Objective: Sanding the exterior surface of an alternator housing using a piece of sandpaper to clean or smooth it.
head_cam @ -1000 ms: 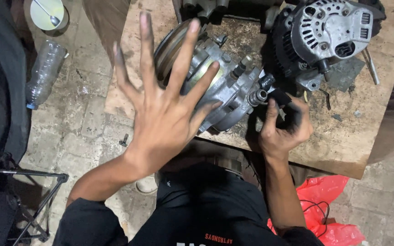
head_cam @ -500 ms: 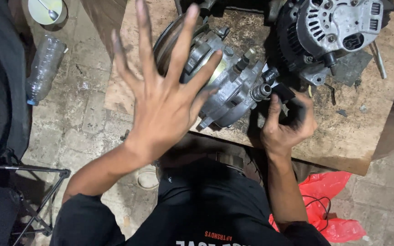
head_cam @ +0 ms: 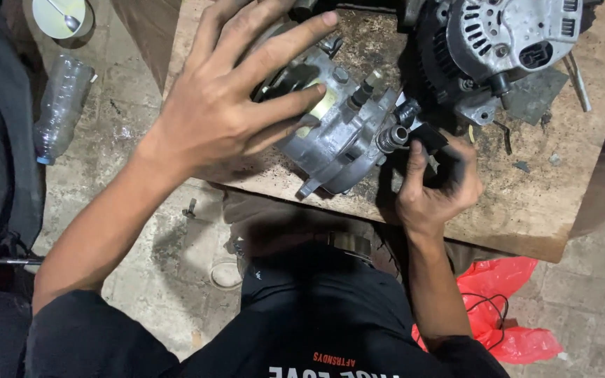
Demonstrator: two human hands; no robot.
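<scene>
The right hand (head_cam: 432, 192), nearest, curls shut around a small dark part (head_cam: 437, 143) beside a threaded stud at the alternator housing's four o'clock edge. The left hand (head_cam: 229, 105) lies open, fingers spread, on the grey alternator housing (head_cam: 337, 136) resting on the grimy wooden table (head_cam: 526, 203). Farther, at one o'clock, stands a second alternator (head_cam: 505, 42).

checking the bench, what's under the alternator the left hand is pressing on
The alternator lies on a stained wooden board with dark grime around it. The left hand covers its upper side, so the part beneath the palm is hidden. The right hand works at its threaded stud.
</scene>
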